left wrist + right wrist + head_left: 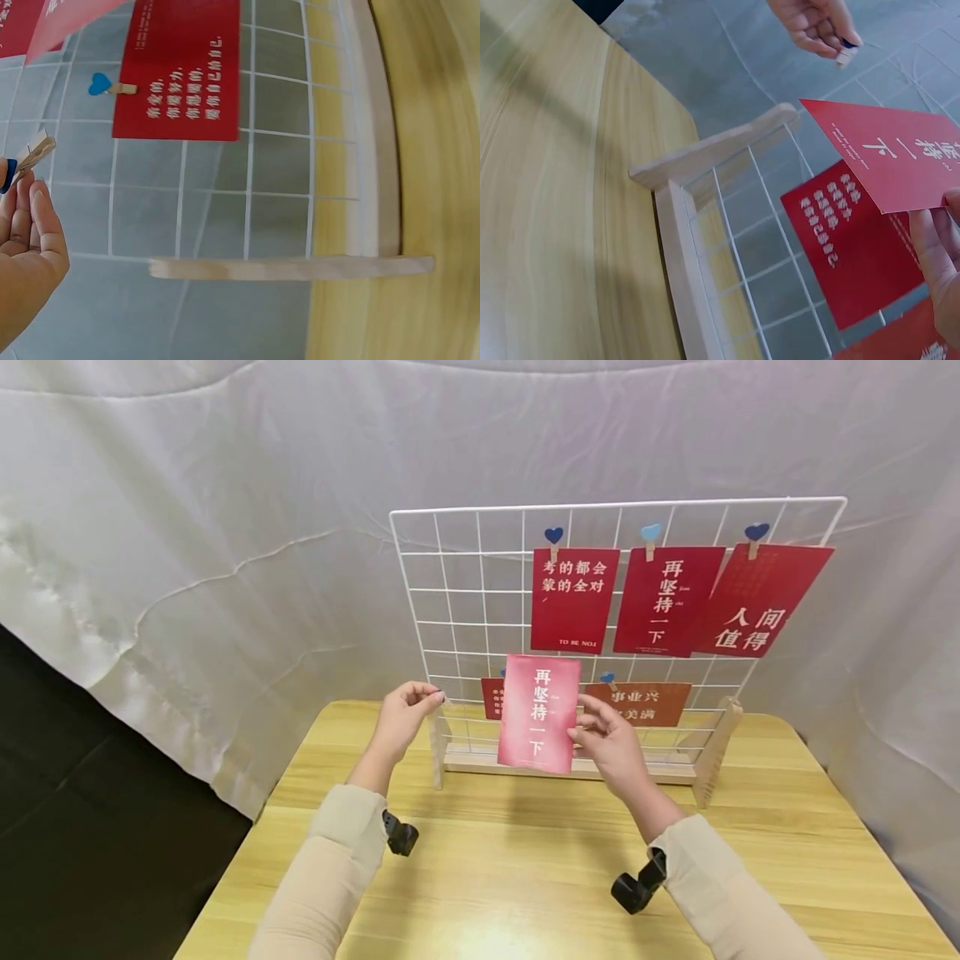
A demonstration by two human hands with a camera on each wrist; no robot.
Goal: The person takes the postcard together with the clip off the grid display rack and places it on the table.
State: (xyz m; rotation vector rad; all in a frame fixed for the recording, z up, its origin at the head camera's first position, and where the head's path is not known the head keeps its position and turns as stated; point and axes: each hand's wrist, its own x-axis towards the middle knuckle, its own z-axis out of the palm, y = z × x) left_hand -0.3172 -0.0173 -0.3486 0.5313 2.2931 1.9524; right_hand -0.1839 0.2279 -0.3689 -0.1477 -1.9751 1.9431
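My left hand [405, 718] pinches a small wooden clothespin [35, 152] with a dark blue end, to the left of the white wire grid [465, 510]. In the left wrist view the pin's wooden tip points away from the fingers. With thumb and fingers, my right hand [613, 745] holds a red card [538, 714] by its right edge, in front of the grid's lower middle. White characters run down the card, and light glares off it in the head view. Behind it hangs a smaller-looking red card [187, 67], partly hidden, clipped by a pin with a blue heart [99, 84].
Three red cards, a left one [574, 618], a middle one [645, 610] and a right one [780, 585], hang from heart pins on the upper grid. An orange-red card [667, 703] hangs lower right. Wooden feet [717, 756] support the grid on the wooden table [487, 877].
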